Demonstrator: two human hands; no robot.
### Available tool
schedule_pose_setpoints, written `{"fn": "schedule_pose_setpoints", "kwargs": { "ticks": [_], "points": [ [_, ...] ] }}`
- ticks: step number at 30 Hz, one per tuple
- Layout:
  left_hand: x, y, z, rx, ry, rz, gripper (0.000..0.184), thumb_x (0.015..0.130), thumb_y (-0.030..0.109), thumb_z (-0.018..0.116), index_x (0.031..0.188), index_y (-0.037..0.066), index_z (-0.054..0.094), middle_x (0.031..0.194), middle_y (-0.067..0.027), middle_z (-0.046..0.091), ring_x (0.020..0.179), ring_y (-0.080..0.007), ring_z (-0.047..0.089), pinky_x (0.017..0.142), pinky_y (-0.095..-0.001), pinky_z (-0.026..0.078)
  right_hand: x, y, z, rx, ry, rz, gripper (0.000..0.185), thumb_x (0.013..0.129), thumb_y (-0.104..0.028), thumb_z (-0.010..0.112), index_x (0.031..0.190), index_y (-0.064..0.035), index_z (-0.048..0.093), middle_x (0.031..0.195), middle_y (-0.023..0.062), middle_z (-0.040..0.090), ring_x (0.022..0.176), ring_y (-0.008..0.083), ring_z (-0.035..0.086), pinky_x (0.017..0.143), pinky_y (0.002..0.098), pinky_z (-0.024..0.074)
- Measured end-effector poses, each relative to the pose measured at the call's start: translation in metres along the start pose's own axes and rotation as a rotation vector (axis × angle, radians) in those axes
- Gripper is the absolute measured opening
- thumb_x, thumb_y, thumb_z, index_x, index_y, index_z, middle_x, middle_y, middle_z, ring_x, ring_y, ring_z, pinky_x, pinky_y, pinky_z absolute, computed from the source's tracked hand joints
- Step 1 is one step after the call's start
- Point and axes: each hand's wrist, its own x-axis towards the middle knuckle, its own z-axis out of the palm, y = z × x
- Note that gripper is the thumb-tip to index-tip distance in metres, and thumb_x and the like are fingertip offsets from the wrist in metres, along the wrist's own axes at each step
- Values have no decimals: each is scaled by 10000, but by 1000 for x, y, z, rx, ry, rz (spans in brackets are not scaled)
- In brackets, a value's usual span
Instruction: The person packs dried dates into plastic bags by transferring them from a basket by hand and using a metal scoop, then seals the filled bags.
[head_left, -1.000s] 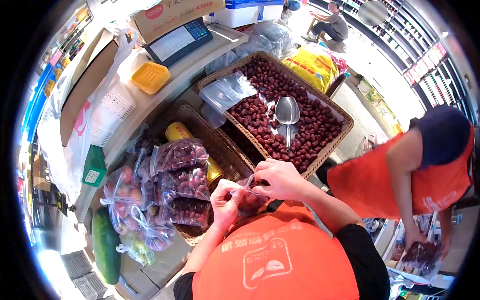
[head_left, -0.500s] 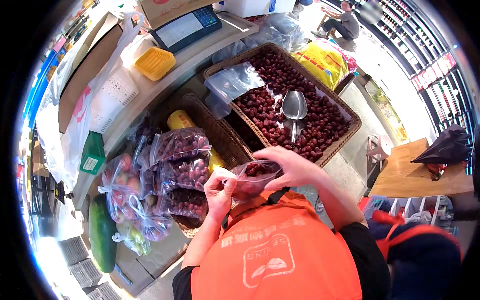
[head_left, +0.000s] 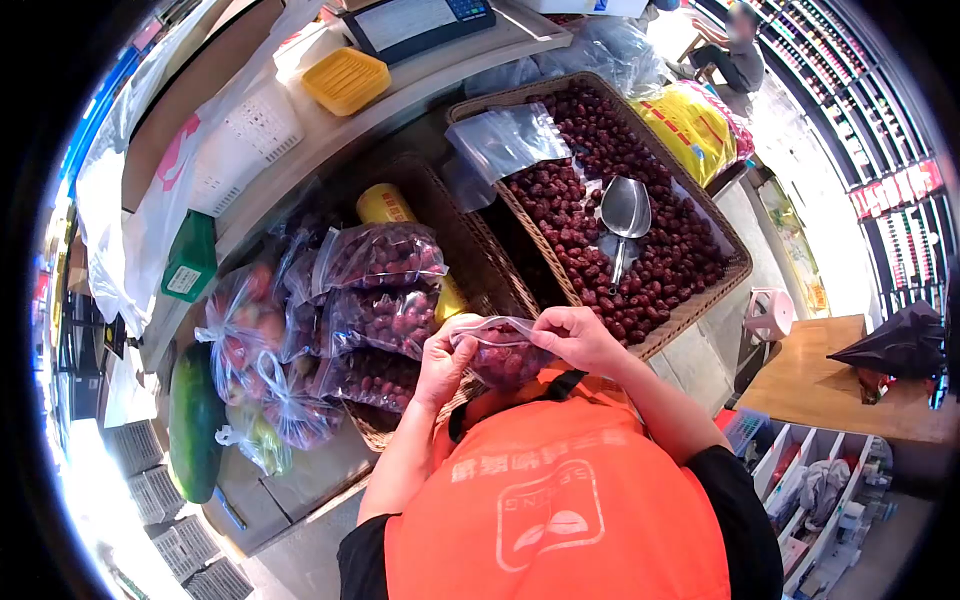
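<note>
A clear zip bag of dried red dates [head_left: 507, 366] hangs upright in front of the orange apron [head_left: 560, 480]. My left hand [head_left: 442, 364] pinches the left end of its top edge, thumb inward. At the other end, my right hand [head_left: 583, 341] is closed on the rim with thumb and fingers together. The bag's mouth looks drawn nearly flat between them; whether the seal is joined I cannot tell. Beyond my right hand stands a wicker basket [head_left: 742, 262] of loose dates [head_left: 560, 215]. A metal scoop [head_left: 626, 207] and empty plastic bags [head_left: 508, 140] lie on these dates.
Filled date bags [head_left: 380, 262] are stacked left of my hands, near bagged fruit [head_left: 240, 322] and a long green melon [head_left: 194, 425]. A scale [head_left: 420, 27] and yellow basket [head_left: 346, 81] sit on the counter behind. At right are a wooden table [head_left: 815, 375] and a seated person [head_left: 738, 55].
My right hand has gone from spread fingers at the bag's mouth to a pinch on its rim. The mouth has narrowed. The view has shifted, and the co-worker at lower right has left it.
</note>
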Motion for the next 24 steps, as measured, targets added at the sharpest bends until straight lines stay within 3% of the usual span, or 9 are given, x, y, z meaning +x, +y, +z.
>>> {"fn": "schedule_pose_setpoints", "kwargs": {
  "ticks": [3,6,9,10,14,18,21,24],
  "points": [
    [-5,5,4,-54,10,-42,327,896,283,638,1077,11,619,1096,-45,597,1005,-121,542,885,-264,427,1,-4,3,-21,-12,-23,73,854,-82,630,833,-13,616,686,11,567,636,69,524,578,239,437],
    [-3,1,10,-92,58,51,225,923,254,601,973,35,611,1041,-36,589,941,-111,526,855,-260,417,0,-32,3,-112,61,-20,29,861,-53,625,856,-24,624,780,8,585,697,80,542,627,232,454],
    [-1,0,18,-90,80,104,167,940,220,572,911,58,597,1040,-34,558,937,-106,492,858,-255,392,15,-37,1,-394,106,-511,95,819,-2,631,883,-72,640,905,52,587,778,170,570,673,265,469],
    [-1,1,20,-60,77,131,161,940,218,572,914,62,598,1046,-34,549,948,-108,487,865,-256,386,16,-39,-2,-565,26,-497,198,757,-12,648,918,-126,663,1049,73,570,907,250,563,717,309,493],
    [0,1,27,-49,86,172,134,938,207,574,916,78,603,1071,-28,509,953,-106,466,859,-253,374,23,-47,2,-972,-34,-479,262,702,-126,636,956,-170,678,1122,37,560,1014,240,544,786,357,499],
    [1,2,29,-30,79,180,126,933,201,581,914,79,606,1081,-27,503,947,-103,462,847,-249,373,19,-55,8,-1230,-196,-261,210,741,-167,598,945,-142,644,985,23,570,965,208,550,789,355,466],
    [0,4,32,-33,66,172,124,931,199,585,912,79,610,1079,-28,502,952,-100,460,849,-246,370,21,-56,3,-1327,-269,-233,205,747,-156,597,948,-131,633,929,17,571,964,211,558,768,370,478],
    [1,3,33,-35,51,185,129,930,203,587,913,78,613,1075,-27,503,949,-98,461,849,-245,369,18,-45,-2,-1159,-211,-328,194,749,-160,603,938,-125,623,892,24,566,924,218,576,730,381,494]
  ]
}}
